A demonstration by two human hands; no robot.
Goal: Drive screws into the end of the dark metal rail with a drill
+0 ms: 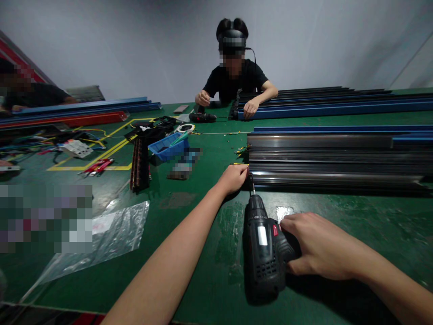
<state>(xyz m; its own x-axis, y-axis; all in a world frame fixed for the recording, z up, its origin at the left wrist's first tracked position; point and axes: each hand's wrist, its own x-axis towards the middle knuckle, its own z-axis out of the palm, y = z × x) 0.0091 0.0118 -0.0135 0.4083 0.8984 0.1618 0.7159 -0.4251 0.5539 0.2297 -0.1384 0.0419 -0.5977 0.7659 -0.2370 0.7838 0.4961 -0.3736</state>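
A black cordless drill (260, 253) lies on its side on the green table, its bit pointing away from me. My right hand (314, 246) is wrapped round the drill's handle. At the left end of a dark metal profile (324, 178) is my left hand (234, 177), its fingers closed; what they hold is hidden. The drill bit (252, 183) reaches close to that same end, just right of my left fingers. Short yellow-green wires (242, 151) show beside the profile ends.
Across the table (182, 289) a person (233, 76) works at blue and black profiles, near a second drill (203, 117). A blue bin (169, 146), a dark ribbed strip (139, 164), red-handled pliers (98, 167) and a clear plastic bag (128, 230) lie to the left. Another person (37, 95) sits far left.
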